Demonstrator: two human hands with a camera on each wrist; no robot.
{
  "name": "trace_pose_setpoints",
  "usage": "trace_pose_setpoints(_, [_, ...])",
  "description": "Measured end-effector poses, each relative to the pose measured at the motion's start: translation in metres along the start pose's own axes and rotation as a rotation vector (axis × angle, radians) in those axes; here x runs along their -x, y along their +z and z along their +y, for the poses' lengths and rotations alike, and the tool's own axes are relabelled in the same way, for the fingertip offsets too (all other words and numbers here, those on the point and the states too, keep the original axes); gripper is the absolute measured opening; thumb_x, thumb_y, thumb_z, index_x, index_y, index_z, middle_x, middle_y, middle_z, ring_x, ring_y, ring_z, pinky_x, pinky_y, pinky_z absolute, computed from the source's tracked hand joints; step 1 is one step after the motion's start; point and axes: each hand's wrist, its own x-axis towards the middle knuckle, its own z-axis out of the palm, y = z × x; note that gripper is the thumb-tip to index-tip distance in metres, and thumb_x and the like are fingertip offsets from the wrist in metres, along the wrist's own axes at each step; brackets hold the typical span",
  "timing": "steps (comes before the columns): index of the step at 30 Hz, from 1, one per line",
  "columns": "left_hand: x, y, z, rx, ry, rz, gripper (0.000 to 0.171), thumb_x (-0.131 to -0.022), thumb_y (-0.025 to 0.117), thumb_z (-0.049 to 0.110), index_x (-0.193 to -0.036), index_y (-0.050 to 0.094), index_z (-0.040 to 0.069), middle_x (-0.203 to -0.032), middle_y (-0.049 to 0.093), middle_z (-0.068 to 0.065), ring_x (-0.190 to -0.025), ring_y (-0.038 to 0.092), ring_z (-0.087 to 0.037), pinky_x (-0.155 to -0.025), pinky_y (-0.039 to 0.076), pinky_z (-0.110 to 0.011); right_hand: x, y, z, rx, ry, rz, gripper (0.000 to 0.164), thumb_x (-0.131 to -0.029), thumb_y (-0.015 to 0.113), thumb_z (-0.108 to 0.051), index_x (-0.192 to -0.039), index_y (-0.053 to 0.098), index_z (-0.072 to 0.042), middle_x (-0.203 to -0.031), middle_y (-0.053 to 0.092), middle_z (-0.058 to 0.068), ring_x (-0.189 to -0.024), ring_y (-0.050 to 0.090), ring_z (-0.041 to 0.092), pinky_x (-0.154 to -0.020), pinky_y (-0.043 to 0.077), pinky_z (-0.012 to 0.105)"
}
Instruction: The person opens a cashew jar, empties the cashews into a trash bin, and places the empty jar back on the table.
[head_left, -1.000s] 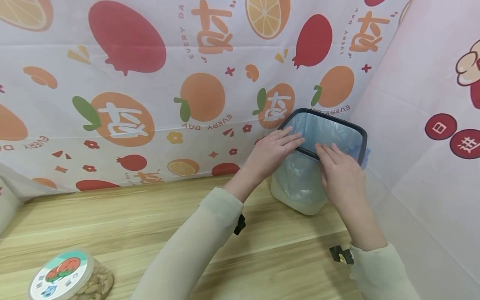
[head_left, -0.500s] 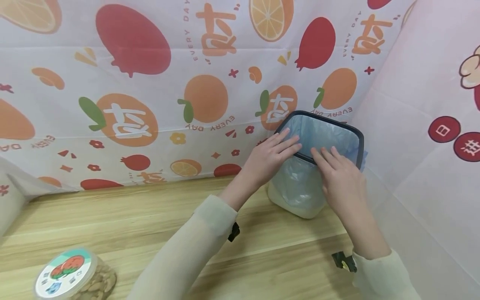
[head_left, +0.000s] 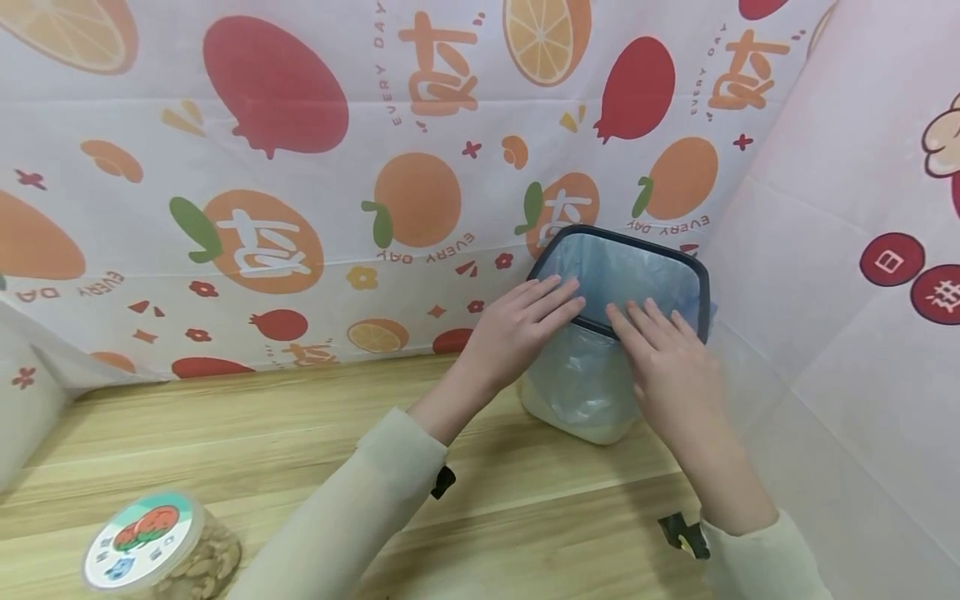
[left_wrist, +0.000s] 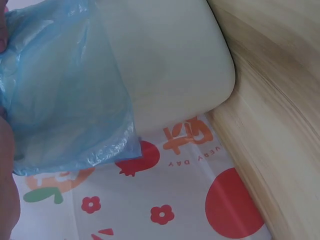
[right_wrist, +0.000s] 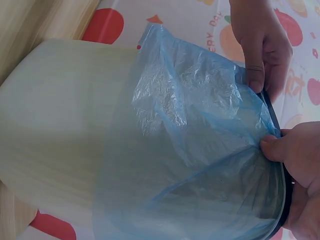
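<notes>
A pale trash bin (head_left: 570,423) with a black rim (head_left: 637,239) stands tilted toward me in the corner. A light blue trash bag (head_left: 592,375) lines it, its edge folded down over the outside. My left hand (head_left: 512,332) grips the rim on its near left part, fingers over the top. Further right on the same near side, my right hand (head_left: 678,379) holds the rim and bag. In the right wrist view both thumbs press the bag (right_wrist: 185,115) from outside. The left wrist view shows the bag hanging loosely over the bin's side.
At the lower left, a clear round jar (head_left: 161,542) of cashew-like nuts with a printed lid stands on the wooden table (head_left: 300,433). Fruit-patterned cloth (head_left: 420,108) rises behind the bin, and another cloth wall (head_left: 825,358) stands close on the right.
The bin has shifted slightly left and toward me, with both hands keeping hold of its rim. The head view has turned a little, so the jar and backdrop appear further right.
</notes>
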Motion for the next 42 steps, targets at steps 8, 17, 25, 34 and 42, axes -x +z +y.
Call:
trace_pose_setpoints(8, [0.017,-0.018,0.003,-0.101,0.001,0.032,0.041,-0.094,0.068,0.005,-0.133,0.064,0.016,-0.139,0.062,-0.003,-0.130,0.057,-0.021,-0.110,0.044,-0.037,0.001,0.001,-0.011,-0.049,-0.066,0.037,0.057,-0.086,0.073,0.002,-0.140,0.059,-0.010,-0.136,0.062,0.014,-0.132,0.054,0.035,-0.111,0.039,0.055])
trace_pose_setpoints(17, [0.039,-0.041,0.003,-0.126,-0.057,0.095,0.035,-0.095,0.064,0.001,-0.127,0.069,0.014,-0.135,0.064,-0.004,-0.129,0.058,-0.023,-0.108,0.046,-0.040,-0.002,0.004,-0.032,-0.083,-0.151,0.083,0.057,-0.085,0.073,0.003,-0.140,0.057,-0.005,-0.139,0.060,0.015,-0.134,0.052,0.033,-0.112,0.040,0.051])
trace_pose_setpoints(25, [0.050,-0.058,0.004,-0.170,-0.075,0.135,0.031,-0.096,0.062,0.000,-0.123,0.071,0.012,-0.131,0.067,-0.004,-0.127,0.059,-0.024,-0.105,0.048,-0.040,-0.007,0.004,-0.048,-0.103,-0.146,0.085,0.054,-0.088,0.070,0.002,-0.139,0.059,-0.012,-0.139,0.061,0.011,-0.135,0.052,0.030,-0.113,0.038,0.051])
trace_pose_setpoints(34, [0.059,-0.068,0.005,-0.178,-0.094,0.173,0.029,-0.097,0.061,-0.001,-0.119,0.072,0.012,-0.128,0.068,-0.005,-0.125,0.061,-0.027,-0.102,0.051,-0.041,-0.009,0.006,-0.059,-0.137,-0.154,0.107,0.051,-0.090,0.069,-0.001,-0.138,0.061,-0.013,-0.137,0.062,0.010,-0.134,0.053,0.029,-0.113,0.038,0.052])
trace_pose_setpoints(42, [0.065,-0.075,0.008,-0.178,-0.089,0.224,0.025,-0.098,0.059,0.000,-0.115,0.073,0.010,-0.124,0.071,-0.007,-0.122,0.063,-0.029,-0.099,0.053,-0.042,-0.010,0.007,-0.065,-0.176,-0.171,0.122,0.050,-0.090,0.068,0.002,-0.137,0.061,-0.014,-0.136,0.063,0.010,-0.134,0.053,0.029,-0.113,0.037,0.053])
